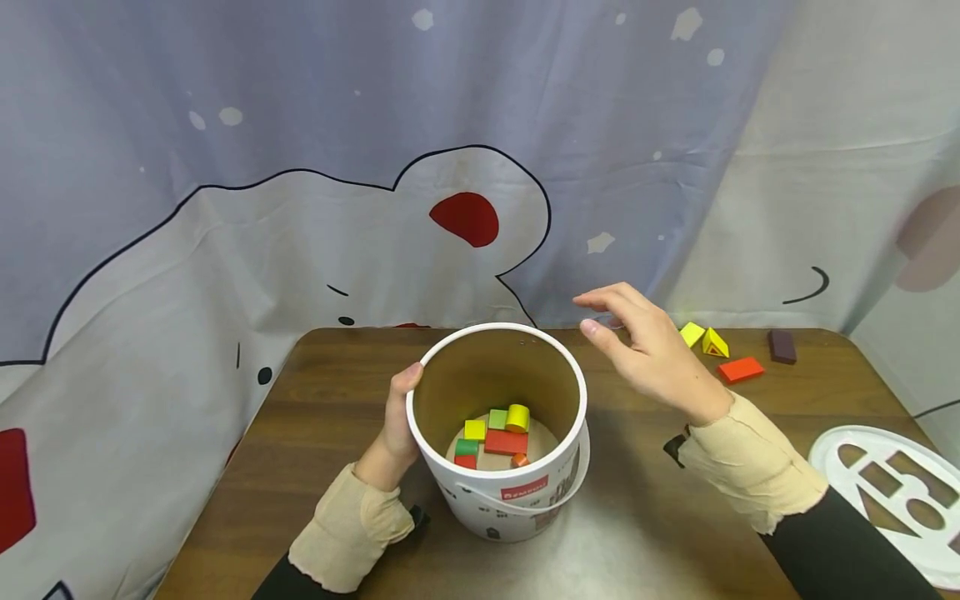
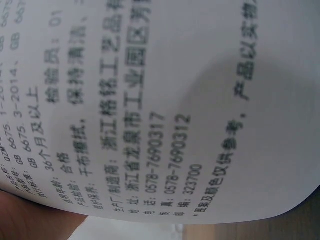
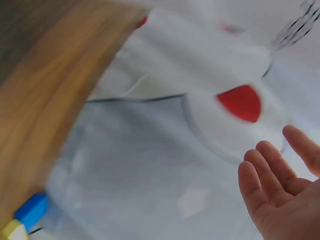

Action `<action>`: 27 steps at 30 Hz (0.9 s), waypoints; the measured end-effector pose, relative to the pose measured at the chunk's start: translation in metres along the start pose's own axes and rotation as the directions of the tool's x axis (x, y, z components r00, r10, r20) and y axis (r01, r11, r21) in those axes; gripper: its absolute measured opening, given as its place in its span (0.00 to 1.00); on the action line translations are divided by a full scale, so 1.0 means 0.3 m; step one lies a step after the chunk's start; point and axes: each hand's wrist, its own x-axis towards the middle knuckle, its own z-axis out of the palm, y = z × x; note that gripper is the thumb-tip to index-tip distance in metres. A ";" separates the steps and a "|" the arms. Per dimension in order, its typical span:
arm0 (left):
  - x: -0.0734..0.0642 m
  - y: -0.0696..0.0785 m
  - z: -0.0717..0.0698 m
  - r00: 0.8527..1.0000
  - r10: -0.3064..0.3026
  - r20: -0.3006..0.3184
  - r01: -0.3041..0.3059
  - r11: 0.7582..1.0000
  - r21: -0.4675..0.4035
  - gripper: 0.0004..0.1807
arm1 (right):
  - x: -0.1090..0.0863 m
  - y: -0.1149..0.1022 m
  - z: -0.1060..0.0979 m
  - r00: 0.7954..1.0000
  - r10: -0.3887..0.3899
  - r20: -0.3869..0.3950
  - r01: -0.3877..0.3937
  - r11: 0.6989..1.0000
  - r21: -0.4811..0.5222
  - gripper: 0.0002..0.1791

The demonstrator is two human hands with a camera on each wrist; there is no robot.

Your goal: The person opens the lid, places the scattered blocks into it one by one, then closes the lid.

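A white bucket [image 1: 498,521] with a printed label and a white handle stands at the middle of the wooden table. My left hand [image 1: 397,421] grips its left rim, thumb over the edge; in the left wrist view the printed wall [image 2: 150,100] fills most of the picture. Inside lie several wooden blocks, among them a red rectangular block [image 1: 506,442], a yellow cylinder [image 1: 517,418] and a green block [image 1: 467,447]. My right hand [image 1: 652,354] is in the air right of the bucket, fingers loosely bent and holding nothing.
Behind the right hand lie yellow triangular blocks [image 1: 715,342], a red-orange block [image 1: 741,370] and a dark purple block [image 1: 782,347]. A blue block [image 3: 32,210] shows in the right wrist view. The white lid [image 1: 828,454] with shaped holes lies at right. A patterned curtain [image 1: 300,250] hangs behind the table.
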 end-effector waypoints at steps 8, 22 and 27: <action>-0.001 0.004 0.001 1.000 -0.007 -0.007 0.007 1.000 -0.008 0.29 | -0.005 0.243 0.016 0.970 0.241 0.040 -0.237 0.968 -0.080 0.23; 0.000 0.007 0.006 1.000 -0.008 -0.014 0.008 1.000 -0.002 0.30 | -0.052 0.548 0.065 0.877 0.453 0.158 -0.369 0.847 -0.383 0.31; 0.004 -0.001 -0.003 1.000 0.007 -0.001 -0.007 1.000 0.002 0.31 | -0.079 0.581 0.080 0.855 0.472 0.213 -0.330 0.814 -0.478 0.36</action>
